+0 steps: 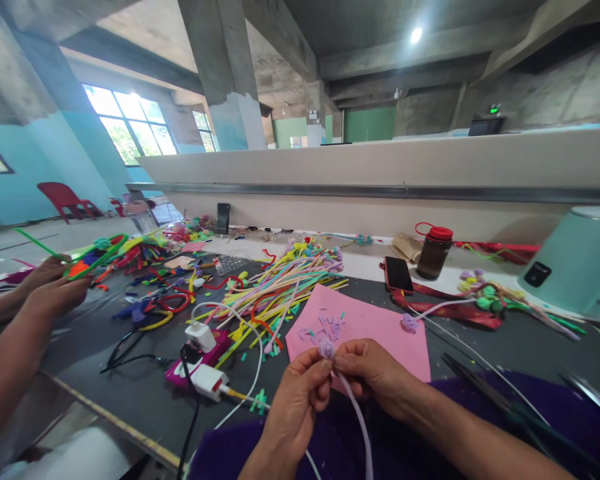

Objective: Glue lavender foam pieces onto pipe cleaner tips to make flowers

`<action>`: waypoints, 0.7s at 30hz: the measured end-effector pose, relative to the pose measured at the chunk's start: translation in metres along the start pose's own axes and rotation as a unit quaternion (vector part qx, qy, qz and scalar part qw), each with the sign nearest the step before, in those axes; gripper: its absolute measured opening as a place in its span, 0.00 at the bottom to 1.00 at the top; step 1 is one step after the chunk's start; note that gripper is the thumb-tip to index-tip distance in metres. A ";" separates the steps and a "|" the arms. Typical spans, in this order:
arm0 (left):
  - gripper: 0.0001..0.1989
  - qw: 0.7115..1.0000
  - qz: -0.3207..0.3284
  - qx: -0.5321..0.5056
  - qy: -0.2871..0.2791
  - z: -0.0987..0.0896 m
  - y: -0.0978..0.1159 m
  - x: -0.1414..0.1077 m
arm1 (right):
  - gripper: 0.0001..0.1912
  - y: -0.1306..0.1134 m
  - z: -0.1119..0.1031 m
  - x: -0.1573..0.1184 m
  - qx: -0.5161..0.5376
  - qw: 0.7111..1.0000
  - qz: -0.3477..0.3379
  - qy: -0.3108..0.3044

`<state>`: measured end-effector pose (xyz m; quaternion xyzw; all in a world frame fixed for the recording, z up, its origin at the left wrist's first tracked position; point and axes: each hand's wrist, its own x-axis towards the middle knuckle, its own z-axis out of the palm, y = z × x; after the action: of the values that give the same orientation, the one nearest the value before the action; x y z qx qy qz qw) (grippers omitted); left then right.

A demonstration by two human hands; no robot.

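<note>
Between my two hands is a lilac pipe-cleaner flower (327,347), its small curled head up and its stem hanging down past my right hand. My left hand (297,400) pinches the flower's left side with thumb and fingers. On the other side, my right hand (373,373) is closed on the base of the head, where the stem starts. Just beyond them lies a pink sheet (375,320), with short lilac and green snippets (330,325) scattered on it. A finished-looking lilac flower (409,323) rests at the sheet's right edge.
Loose pipe cleaners (275,293) are heaped ahead to the left. A power strip (200,367) with chargers and cables lies left of my hands. Black scissors (480,387) are at right, below a phone (399,274) and a red-lidded bottle (435,253). Another person's hands (55,287) work at far left.
</note>
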<state>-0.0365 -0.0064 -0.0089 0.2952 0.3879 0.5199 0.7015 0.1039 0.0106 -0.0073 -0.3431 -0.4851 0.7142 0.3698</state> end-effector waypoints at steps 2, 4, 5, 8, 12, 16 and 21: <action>0.10 1.000 0.007 0.000 -0.004 -0.001 0.000 0.001 | 0.17 -0.001 0.004 -0.002 -0.002 1.000 -0.013 0.005; 0.09 1.000 0.012 -0.001 -0.001 -0.001 0.000 0.002 | 0.14 -0.003 0.008 -0.004 -0.010 0.999 -0.028 0.017; 0.09 1.000 0.015 -0.004 0.001 -0.002 0.000 0.002 | 0.13 -0.004 0.009 -0.004 -0.014 0.999 -0.032 0.025; 0.08 1.000 0.024 -0.012 0.001 -0.002 -0.001 0.002 | 0.14 -0.004 0.009 -0.004 -0.020 0.999 -0.026 0.026; 0.07 0.999 0.041 0.004 0.017 0.000 -0.003 0.000 | 0.15 -0.002 0.000 -0.001 0.025 0.999 -0.005 -0.033; 0.07 0.997 0.055 0.050 0.013 0.000 -0.005 -0.004 | 0.16 0.000 -0.008 0.002 0.045 0.996 0.017 -0.074; 0.06 0.996 0.062 0.057 0.006 -0.001 -0.006 -0.005 | 0.15 0.001 -0.005 0.001 0.048 0.995 0.028 -0.079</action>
<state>-0.0353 -0.0125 -0.0131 0.3548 0.4018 0.5415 0.6476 0.1076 0.0138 -0.0097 -0.2806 -0.4681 0.7719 0.3261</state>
